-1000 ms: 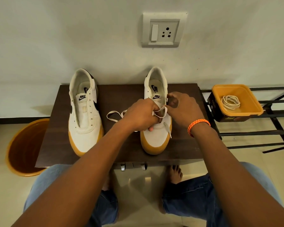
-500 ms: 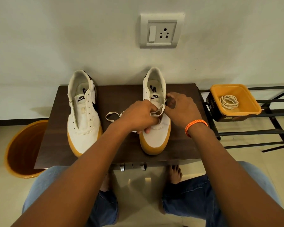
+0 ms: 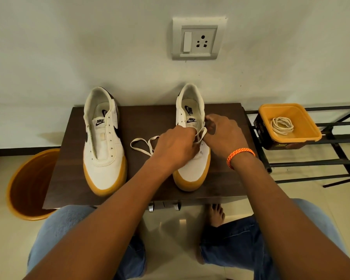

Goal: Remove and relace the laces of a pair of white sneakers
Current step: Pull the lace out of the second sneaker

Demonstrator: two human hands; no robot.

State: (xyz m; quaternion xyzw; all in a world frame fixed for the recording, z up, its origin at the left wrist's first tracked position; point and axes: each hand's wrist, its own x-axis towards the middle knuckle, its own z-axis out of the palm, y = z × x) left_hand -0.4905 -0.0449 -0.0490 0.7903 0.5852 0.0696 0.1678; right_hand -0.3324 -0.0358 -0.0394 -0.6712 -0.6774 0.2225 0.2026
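Note:
Two white sneakers with tan soles stand on a dark wooden table, toes toward me. The left sneaker has no lace; its eyelets are bare. Both hands work over the middle of the right sneaker. My left hand pinches a flat white lace whose loose loop trails left across the table. My right hand, with an orange band at the wrist, holds the other stretch of the same lace at the sneaker's right eyelets.
An orange tub on a black metal rack to the right holds a coiled second lace. An orange bucket stands on the floor left of the table. A wall socket is behind. My knees and bare foot are below the table edge.
The lace end that hung over the right sneaker's toe has been drawn up into my hands. Both hands have shifted slightly toward the tongue.

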